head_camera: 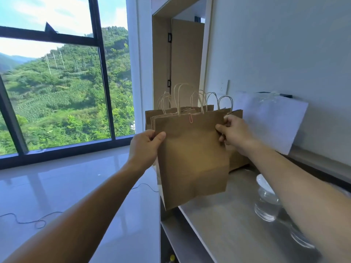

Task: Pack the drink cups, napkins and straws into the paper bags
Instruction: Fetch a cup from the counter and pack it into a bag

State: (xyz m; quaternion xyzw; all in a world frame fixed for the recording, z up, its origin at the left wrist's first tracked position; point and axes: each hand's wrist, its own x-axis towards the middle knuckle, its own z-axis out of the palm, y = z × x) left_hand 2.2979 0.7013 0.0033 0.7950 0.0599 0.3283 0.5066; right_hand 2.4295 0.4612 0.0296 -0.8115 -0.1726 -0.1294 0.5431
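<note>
Fingers (pixel 160 137) of the left hand (pixel 144 147) pinch the left edge of a flat paper bag (pixel 191 158); the right hand (pixel 235 133) pinches the right edge near the top. The bag hangs in the air over the near end of the tabletop (pixel 218 224), folded shut.

To do this well: part the two faces, push the base square, then stand it beside the clear cups (pixel 266 204) — not on them. Spare bags (pixel 149 120) stand behind.

Pale tabletop against a white wall. Large window (pixel 57 82) onto a green hillside; glossy floor (pixel 76 186), loose cable (pixel 28 222).
</note>
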